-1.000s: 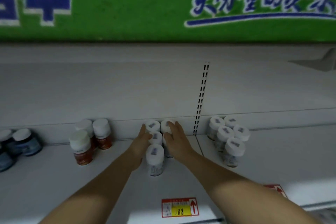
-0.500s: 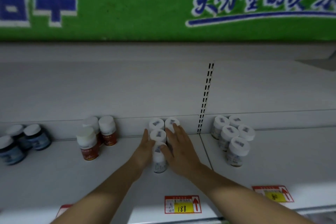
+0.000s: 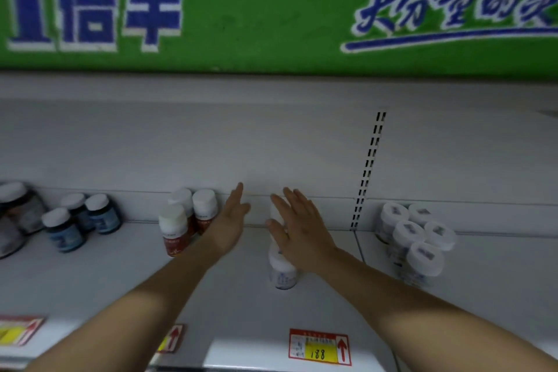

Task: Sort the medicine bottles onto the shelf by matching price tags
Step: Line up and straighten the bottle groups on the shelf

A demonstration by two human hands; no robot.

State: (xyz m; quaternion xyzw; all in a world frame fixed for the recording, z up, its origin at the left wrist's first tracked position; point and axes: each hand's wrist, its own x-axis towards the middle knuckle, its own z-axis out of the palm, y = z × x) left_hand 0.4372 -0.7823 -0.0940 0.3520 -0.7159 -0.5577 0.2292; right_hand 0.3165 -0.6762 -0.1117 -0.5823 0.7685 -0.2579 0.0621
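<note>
The white bottles (image 3: 282, 272) being sorted stand in a short row on the shelf (image 3: 235, 296), straight behind the 188 price tag (image 3: 320, 347). Only the front one shows clearly; the rest are hidden under the right hand (image 3: 299, 229). That hand lies flat over the row with its fingers straight, gripping nothing. Whether it actually presses on the caps I can't tell. The left hand (image 3: 232, 220) is likewise released, fingers straight and turned edge-on, behind and to the left of the tag. It is apart from the row, with a strip of bare shelf between.

Further left of the tag, three red-label bottles (image 3: 176, 232) stand just beside the left wrist, and beyond them are some blue-label bottles (image 3: 75, 220). To the right of the tag, past the slotted upright (image 3: 368, 172), sits a separate white-capped cluster (image 3: 416, 238).

From where I stand, the row looks like the weak point. The bottles are narrow and tall, and the right palm is over them, so a careless sideways drag could tip the front one toward the shelf's edge and the tag. The left forearm could just as easily clip the red-label bottles. A nudged bottle might also slide away from its tag into a neighbouring group.
</note>
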